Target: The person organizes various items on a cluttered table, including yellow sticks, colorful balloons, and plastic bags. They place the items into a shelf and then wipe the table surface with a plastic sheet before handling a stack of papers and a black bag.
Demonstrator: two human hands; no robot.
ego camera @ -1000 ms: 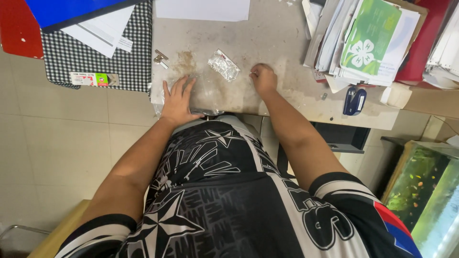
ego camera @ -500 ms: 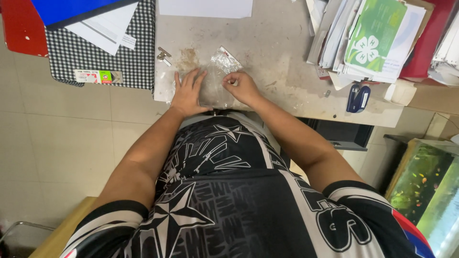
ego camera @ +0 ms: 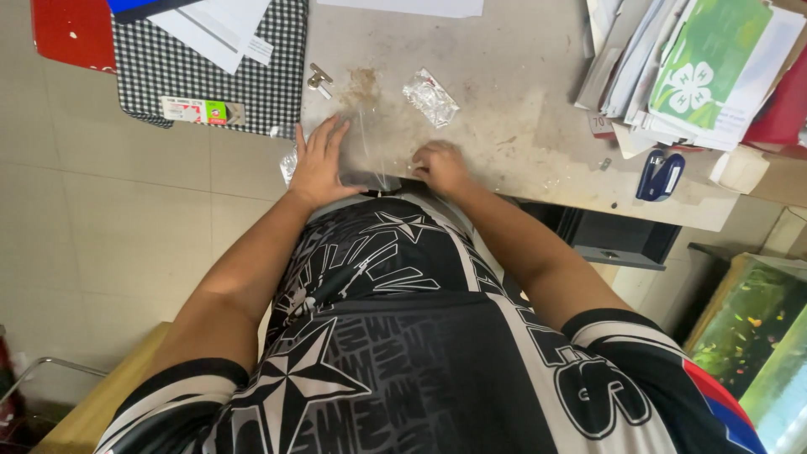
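We see a broad desk (ego camera: 521, 92) with a worn, stained grey-beige top, its surface mottled and rough-looking, set over pale square floor tiles (ego camera: 101, 235). At the top left lies a black-and-white checked folder (ego camera: 210, 84), flat and rectangular, with loose white papers (ego camera: 218, 29) on it and a small oblong label (ego camera: 192, 110) in white, red and green near its lower edge; a red folder (ego camera: 71, 34) lies just beside it. At the top right a slanted stack of papers and envelopes (ego camera: 639, 76) carries a green and white booklet (ego camera: 714, 59) with a clover-shaped mark. Below that stack sits a small dark blue stapler (ego camera: 660, 175). Near the middle of the desk a crumpled clear plastic wrapper (ego camera: 430, 97) lies well apart from the hands, and a small metal clip (ego camera: 319, 79) sits beside a brown stain (ego camera: 363, 82). At the desk's near edge a thin transparent plastic bag (ego camera: 370, 151) lies flat between the hands. Our left hand (ego camera: 318, 164) presses on its left side with fingers spread flat and open; our right hand (ego camera: 439, 166) rests on its right side with fingers curled in, though we cannot tell whether they pinch the plastic.
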